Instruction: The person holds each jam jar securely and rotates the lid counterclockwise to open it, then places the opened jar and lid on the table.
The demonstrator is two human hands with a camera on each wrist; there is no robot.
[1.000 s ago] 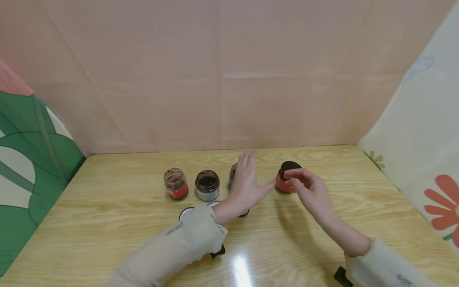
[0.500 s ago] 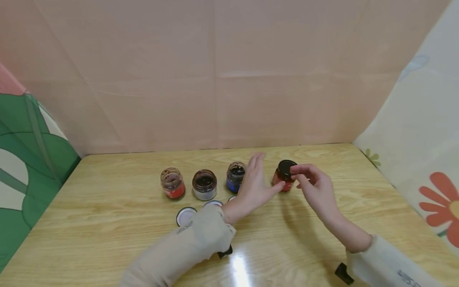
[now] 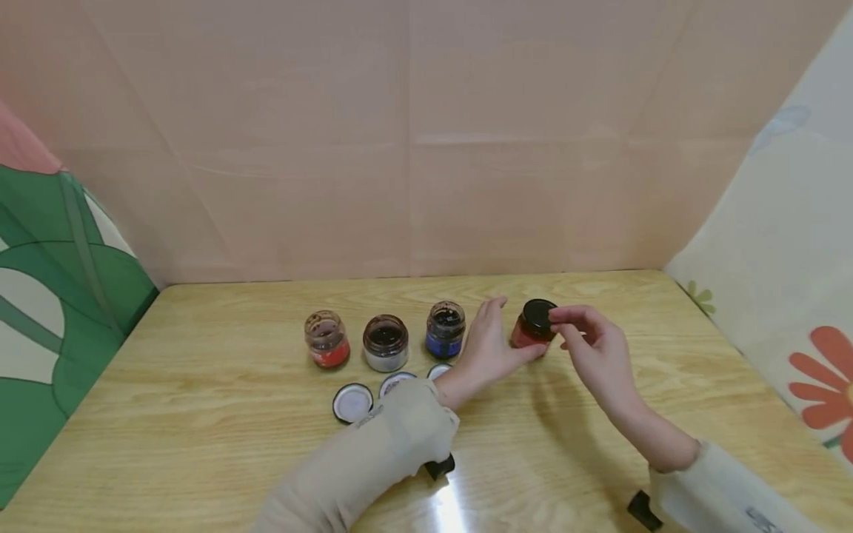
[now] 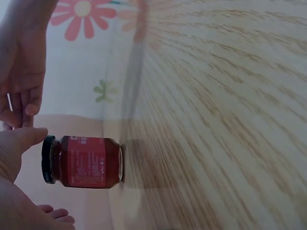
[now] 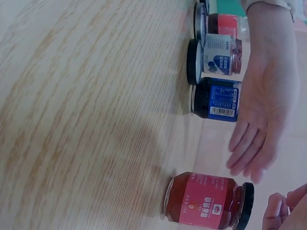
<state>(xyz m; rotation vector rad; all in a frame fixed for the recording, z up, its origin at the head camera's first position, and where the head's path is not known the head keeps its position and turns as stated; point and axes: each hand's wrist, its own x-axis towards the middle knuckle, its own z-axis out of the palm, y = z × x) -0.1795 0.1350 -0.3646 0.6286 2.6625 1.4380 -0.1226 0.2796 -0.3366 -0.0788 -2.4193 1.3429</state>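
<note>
A jam jar (image 3: 529, 337) with a red label and a black lid (image 3: 538, 316) stands upright at the right of the row. My left hand (image 3: 489, 352) reaches to the jar's left side, fingers extended and thumb spread, its thumb overlapping the jar's front in the head view. In the right wrist view, space shows between the left hand (image 5: 268, 96) and the jar (image 5: 206, 201). My right hand (image 3: 596, 359) hovers by the lid's right edge, fingers loosely bent and holding nothing. Its fingertips (image 5: 273, 208) appear beside the lid in the right wrist view.
Three lidless jars stand to the left: a red-labelled jar (image 3: 328, 342), a white-labelled jar (image 3: 386, 360) and a blue-labelled jar (image 3: 444, 344). Before them lie upturned lids, the leftmost lid (image 3: 352, 403) in full view, others partly behind the left sleeve (image 3: 393, 437). A cloth wall closes the table's back.
My left hand has moved right toward the lidded jar, uncovering the blue-labelled jar and more of the lids. The right hand has shifted slightly right, staying by the lid.
</note>
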